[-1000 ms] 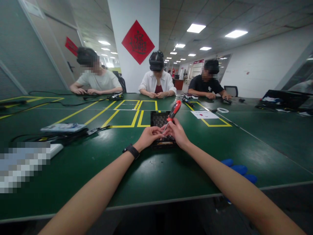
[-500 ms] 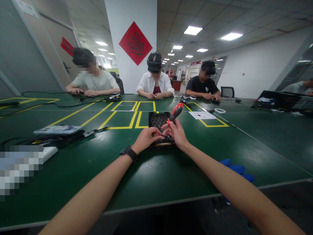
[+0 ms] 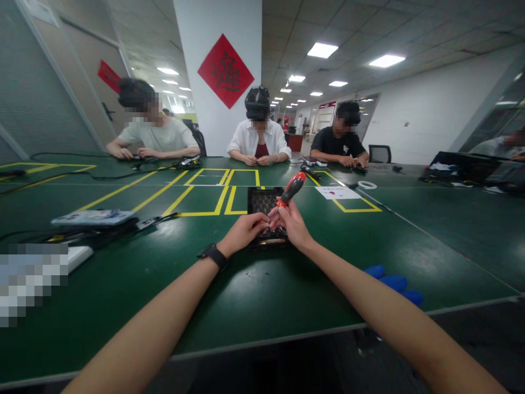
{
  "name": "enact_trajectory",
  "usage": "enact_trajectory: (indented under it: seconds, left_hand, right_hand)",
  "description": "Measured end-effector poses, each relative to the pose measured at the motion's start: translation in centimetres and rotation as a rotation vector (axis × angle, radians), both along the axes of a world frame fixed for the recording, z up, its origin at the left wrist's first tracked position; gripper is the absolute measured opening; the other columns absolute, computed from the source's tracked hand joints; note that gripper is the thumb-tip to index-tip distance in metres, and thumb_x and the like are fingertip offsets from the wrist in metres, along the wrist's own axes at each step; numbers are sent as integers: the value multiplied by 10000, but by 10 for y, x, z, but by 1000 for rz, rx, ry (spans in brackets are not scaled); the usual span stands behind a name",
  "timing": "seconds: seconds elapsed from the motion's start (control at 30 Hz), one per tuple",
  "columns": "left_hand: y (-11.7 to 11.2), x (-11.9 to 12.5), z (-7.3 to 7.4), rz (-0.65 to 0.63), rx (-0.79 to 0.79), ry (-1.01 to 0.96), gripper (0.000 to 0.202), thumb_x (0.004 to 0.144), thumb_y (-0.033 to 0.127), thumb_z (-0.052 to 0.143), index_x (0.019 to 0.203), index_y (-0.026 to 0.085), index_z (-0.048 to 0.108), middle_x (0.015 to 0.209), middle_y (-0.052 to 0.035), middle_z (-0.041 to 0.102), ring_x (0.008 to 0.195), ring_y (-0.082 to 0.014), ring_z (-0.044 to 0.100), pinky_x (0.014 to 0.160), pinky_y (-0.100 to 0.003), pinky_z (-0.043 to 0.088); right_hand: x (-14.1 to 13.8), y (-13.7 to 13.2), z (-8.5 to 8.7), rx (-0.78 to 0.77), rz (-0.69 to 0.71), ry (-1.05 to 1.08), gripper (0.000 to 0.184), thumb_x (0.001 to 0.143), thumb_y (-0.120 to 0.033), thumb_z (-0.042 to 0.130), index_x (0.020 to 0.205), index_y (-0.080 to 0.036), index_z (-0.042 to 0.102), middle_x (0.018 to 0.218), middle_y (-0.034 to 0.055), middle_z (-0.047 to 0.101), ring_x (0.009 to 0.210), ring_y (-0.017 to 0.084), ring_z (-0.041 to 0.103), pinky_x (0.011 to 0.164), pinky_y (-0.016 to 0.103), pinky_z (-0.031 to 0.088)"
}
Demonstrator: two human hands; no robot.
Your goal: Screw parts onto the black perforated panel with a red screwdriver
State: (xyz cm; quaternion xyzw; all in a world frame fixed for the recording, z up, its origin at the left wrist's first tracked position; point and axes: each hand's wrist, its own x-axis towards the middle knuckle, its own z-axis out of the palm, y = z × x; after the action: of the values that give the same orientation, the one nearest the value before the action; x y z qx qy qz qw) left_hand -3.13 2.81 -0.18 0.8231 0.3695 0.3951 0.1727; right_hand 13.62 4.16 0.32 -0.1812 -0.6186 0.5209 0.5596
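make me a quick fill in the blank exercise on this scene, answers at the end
1. The red-and-dark screwdriver is held in the person's ____ grip.
2. The case in front of the person is ____ in colour.
3. The dark wristband is worn on the person's ____ wrist.
4. The diamond-shaped sign on the pillar has a ____ background.

Missing words: right; black; left; red.

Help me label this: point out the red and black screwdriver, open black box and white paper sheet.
Red and black screwdriver (image 3: 292, 189), head view: handle.
Open black box (image 3: 257, 244), head view: near wall.
White paper sheet (image 3: 339, 192), head view: middle.
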Motion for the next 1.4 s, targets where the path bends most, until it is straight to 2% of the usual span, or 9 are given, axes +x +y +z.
enact_trajectory:
  seconds: [0.1,0.2,0.27,0.47,0.67,0.83,1.07,1.3,1.4]
  left_hand:
    - [-2,3,-1,24,-56,-67,312,738,378,621,954,158,579,667,21,578,576,-90,493,557,-204,386]
    - [-2,3,-1,66,-59,-57,300,696,419,650,795,139,607,630,16,566,550,-82,458,515,-196,354]
    - [-1,2,-1,65,-74,-55,292,711,417,634,759,129,618,645,2,591,553,-84,467,516,-197,354]
    - [-1,1,-4,-112,-244,-174,301,824,370,500,909,112,630,778,-61,665,667,-121,586,639,-235,449]
    - [-4,3,-3,30,-147,-153,325,692,429,653,778,120,606,650,-3,587,553,-80,468,527,-194,374]
    - [-1,1,-4,70,-96,-95,327,729,449,604,706,126,560,592,25,513,521,-68,394,490,-189,306]
    - [3,-2,-6,5,-138,-67,318,790,427,523,747,118,587,638,4,548,555,-82,433,521,-198,332]
    - [-1,1,-5,18,-228,-127,351,669,462,650,717,121,579,607,10,547,534,-79,440,499,-193,337]
    - [-2,1,-5,31,-222,-118,360,683,475,631,720,120,584,592,12,536,525,-79,434,488,-192,329]
  right_hand:
    - [0,0,0,17,-28,1,307,850,-372,465,1115,-226,410,797,-15,592,532,80,580,507,224,485]
    - [0,-1,0,10,-39,11,311,846,-379,472,1105,-215,421,816,-2,608,548,86,597,517,223,481]
    - [0,-1,2,-8,-34,14,317,842,-386,477,1100,-210,424,809,0,617,543,87,601,515,220,476]
    - [3,1,4,-100,-14,28,335,842,-403,471,1116,-222,411,704,-16,633,502,93,593,492,211,454]
    - [3,0,4,-71,-36,14,338,833,-417,484,1102,-221,423,692,-13,642,483,89,579,486,207,447]
    - [1,-3,6,-59,-25,7,341,840,-420,470,1111,-224,409,703,-10,648,494,90,582,501,215,458]
    - [2,-1,5,-70,-20,13,300,848,-418,452,1074,-227,401,702,-21,638,491,85,576,500,215,460]
    - [1,-4,7,-8,-56,-6,283,829,-428,482,1010,-226,402,717,-32,621,478,72,560,480,199,454]
    - [2,-4,7,-6,-55,-2,274,827,-419,490,1003,-227,403,735,-30,622,486,72,565,483,198,454]
